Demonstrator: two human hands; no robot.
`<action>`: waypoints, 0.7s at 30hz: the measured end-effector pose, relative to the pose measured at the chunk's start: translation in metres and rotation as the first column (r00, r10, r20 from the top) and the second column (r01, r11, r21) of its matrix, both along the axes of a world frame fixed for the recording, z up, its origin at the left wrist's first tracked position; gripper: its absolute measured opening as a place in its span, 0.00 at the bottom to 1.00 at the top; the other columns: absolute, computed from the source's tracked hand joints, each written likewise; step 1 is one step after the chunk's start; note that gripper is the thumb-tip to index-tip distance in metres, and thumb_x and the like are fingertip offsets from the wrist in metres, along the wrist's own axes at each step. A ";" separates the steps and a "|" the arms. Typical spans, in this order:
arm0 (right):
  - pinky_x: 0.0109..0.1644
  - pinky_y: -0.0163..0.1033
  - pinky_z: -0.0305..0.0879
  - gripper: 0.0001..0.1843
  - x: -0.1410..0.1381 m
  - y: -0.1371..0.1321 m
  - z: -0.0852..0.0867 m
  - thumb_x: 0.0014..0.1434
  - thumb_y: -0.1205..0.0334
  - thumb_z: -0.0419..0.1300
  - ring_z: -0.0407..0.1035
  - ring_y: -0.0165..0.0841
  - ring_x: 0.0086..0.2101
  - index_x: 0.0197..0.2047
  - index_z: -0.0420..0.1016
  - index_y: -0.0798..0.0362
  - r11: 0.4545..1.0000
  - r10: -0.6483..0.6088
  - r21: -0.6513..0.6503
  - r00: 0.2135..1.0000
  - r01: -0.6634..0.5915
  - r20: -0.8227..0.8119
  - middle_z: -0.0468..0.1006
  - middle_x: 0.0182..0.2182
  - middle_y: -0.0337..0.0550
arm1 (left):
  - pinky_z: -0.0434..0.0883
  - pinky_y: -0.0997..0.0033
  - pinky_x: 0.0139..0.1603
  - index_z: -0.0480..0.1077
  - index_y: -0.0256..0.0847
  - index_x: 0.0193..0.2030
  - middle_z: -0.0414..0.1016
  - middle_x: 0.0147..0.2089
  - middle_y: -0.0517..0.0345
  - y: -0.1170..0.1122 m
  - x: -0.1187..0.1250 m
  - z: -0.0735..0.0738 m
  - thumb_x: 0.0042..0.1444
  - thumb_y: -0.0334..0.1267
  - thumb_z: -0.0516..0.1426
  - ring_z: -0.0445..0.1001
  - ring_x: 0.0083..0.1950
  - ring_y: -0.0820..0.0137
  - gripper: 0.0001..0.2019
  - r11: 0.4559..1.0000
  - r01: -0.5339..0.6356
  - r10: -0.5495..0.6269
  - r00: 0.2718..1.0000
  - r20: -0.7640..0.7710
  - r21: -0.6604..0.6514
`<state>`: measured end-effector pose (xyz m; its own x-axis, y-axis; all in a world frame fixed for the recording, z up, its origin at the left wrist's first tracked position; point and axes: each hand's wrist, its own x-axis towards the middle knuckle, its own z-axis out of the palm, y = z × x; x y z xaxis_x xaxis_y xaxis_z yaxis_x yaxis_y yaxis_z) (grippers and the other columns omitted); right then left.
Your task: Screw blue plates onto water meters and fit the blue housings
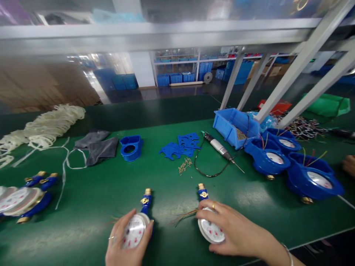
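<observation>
My left hand is wrapped round the round dial of a water meter, whose blue body and brass-ended pipe point away from me. To the right, my right hand grips a second water meter by its dial rim, with thin coloured wires trailing out to its left. Both meters are on or just above the green bench; contact underneath is hidden. Beyond them lie a blue plastic housing, flat blue plastic pieces, a scatter of small screws and an electric screwdriver with its cable.
More water meters sit at the left edge. Blue-housed meters with wires stand at the right, beside a blue bin of small parts. Grey cloths and coiled pale tubing lie back left. Another person's hand shows far right.
</observation>
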<state>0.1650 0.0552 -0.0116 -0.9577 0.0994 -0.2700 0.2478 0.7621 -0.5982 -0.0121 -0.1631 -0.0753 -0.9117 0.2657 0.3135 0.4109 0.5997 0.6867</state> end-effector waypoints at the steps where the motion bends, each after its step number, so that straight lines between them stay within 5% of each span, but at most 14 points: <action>1: 0.60 0.46 0.60 0.35 0.004 0.002 0.001 0.43 0.63 0.69 0.62 0.43 0.55 0.55 0.66 0.48 1.000 -0.018 0.001 1.000 0.018 0.000 0.63 0.57 0.49 | 0.70 0.56 0.50 0.70 0.44 0.46 0.73 0.46 0.51 0.012 0.006 0.001 0.48 0.59 0.58 0.73 0.46 0.56 0.24 0.999 0.033 -0.033 0.999 0.010 0.018; 5: 0.59 0.45 0.61 0.34 0.011 0.010 0.002 0.43 0.63 0.69 0.63 0.41 0.54 0.54 0.66 0.47 0.999 -0.048 0.014 0.998 0.049 -0.028 0.64 0.56 0.46 | 0.68 0.57 0.53 0.69 0.43 0.47 0.72 0.46 0.51 0.037 0.026 0.002 0.47 0.58 0.59 0.72 0.48 0.56 0.25 0.985 0.148 -0.156 0.983 0.094 0.093; 14: 0.59 0.49 0.61 0.38 0.019 0.028 -0.001 0.43 0.57 0.71 0.61 0.44 0.57 0.57 0.65 0.49 0.996 -0.003 0.092 0.995 0.013 -0.099 0.63 0.58 0.50 | 0.67 0.53 0.53 0.68 0.42 0.44 0.71 0.45 0.51 0.038 0.050 0.005 0.42 0.56 0.62 0.72 0.47 0.55 0.26 0.957 0.230 -0.275 0.912 0.305 0.174; 17: 0.62 0.54 0.56 0.42 0.018 0.019 0.016 0.45 0.49 0.69 0.54 0.48 0.61 0.61 0.62 0.52 0.988 0.011 0.152 0.971 0.026 -0.239 0.62 0.59 0.56 | 0.68 0.53 0.52 0.66 0.40 0.46 0.71 0.44 0.50 0.037 0.050 0.010 0.43 0.58 0.61 0.72 0.45 0.55 0.28 0.954 0.233 -0.286 0.894 0.344 0.188; 21: 0.60 0.42 0.59 0.19 0.010 -0.004 0.064 0.62 0.65 0.52 0.64 0.32 0.53 0.57 0.66 0.51 0.990 0.082 0.142 0.857 -0.011 -0.509 0.72 0.52 0.46 | 0.66 0.51 0.56 0.65 0.41 0.49 0.71 0.50 0.47 0.027 0.035 0.010 0.52 0.55 0.56 0.70 0.53 0.53 0.24 0.932 0.274 -0.335 0.900 0.278 0.236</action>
